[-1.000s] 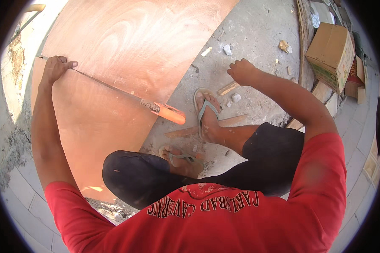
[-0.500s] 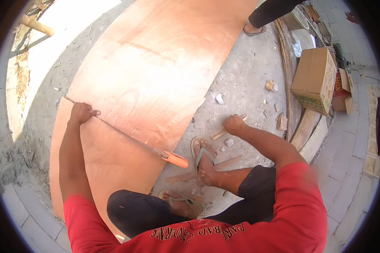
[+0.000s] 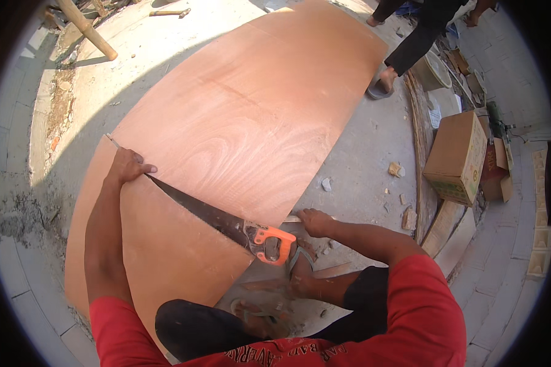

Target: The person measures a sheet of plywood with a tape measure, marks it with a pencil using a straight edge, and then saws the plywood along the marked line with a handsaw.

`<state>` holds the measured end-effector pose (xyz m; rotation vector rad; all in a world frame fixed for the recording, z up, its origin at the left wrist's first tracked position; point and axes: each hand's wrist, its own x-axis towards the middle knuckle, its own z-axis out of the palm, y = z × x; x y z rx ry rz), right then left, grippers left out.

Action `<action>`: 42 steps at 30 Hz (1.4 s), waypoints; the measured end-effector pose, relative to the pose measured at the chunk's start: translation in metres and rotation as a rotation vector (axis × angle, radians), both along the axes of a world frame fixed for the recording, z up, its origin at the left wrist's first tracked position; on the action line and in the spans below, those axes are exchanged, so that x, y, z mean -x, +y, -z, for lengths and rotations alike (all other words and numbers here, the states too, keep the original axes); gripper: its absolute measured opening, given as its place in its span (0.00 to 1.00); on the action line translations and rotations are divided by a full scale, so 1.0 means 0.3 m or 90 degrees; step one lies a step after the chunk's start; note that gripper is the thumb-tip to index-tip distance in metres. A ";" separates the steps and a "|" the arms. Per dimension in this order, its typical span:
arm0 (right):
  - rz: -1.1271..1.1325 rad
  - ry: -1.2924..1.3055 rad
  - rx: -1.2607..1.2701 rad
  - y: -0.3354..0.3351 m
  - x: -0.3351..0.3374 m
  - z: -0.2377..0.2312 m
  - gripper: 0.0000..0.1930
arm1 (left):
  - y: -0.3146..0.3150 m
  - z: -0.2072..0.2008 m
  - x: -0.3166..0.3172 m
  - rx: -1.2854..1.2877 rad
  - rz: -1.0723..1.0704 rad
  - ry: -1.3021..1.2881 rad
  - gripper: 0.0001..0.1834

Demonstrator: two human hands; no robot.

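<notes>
A large plywood sheet (image 3: 226, 116) lies in front of me, cut across from its right edge toward its left. A handsaw (image 3: 272, 243) with an orange handle sits in that cut, its dark blade partly visible and no hand on its handle. My left hand (image 3: 128, 166) is closed on the plywood at the cut, beyond the blade, thumb stretched along the surface; its fingertips are hidden. In my right hand (image 3: 316, 222) is a thin wood strip (image 3: 292, 218), its end at the sheet's right edge near the saw handle. My sandalled feet are beside the sheet.
Another person's leg (image 3: 416, 46) stands by the sheet's far right corner. A cardboard box (image 3: 456, 158), a long timber (image 3: 420, 140) and stone chunks (image 3: 409, 218) are on the right. A bamboo pole (image 3: 89, 30) leans at far left; a hammer (image 3: 170, 12) lies beyond.
My right hand has brought the wood strip leftward to the sheet's edge. The saw has tipped over, showing its blade and handle from the side. More of the other person is in view.
</notes>
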<state>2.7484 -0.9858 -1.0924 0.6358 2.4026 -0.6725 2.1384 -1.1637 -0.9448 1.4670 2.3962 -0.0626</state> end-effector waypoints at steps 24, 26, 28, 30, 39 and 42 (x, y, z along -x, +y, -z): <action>0.194 0.174 0.377 -0.401 0.120 -0.083 0.22 | -0.237 0.360 0.006 0.077 0.098 -0.003 0.39; 0.243 0.100 0.463 -0.427 0.129 -0.076 0.21 | -0.202 0.387 -0.004 0.130 0.119 0.010 0.40; 0.298 0.025 0.542 -0.477 0.157 -0.106 0.19 | -0.200 0.430 -0.031 0.105 0.122 0.004 0.39; 0.252 0.272 0.358 -0.576 0.208 -0.156 0.20 | -0.214 0.474 -0.039 0.081 0.124 0.004 0.38; 0.193 0.408 0.194 -0.845 0.242 -0.479 0.29 | -0.280 0.361 0.020 0.088 0.125 0.056 0.43; 0.272 0.409 0.164 -0.831 0.406 -0.544 0.27 | -0.263 0.316 0.030 0.046 0.098 0.074 0.43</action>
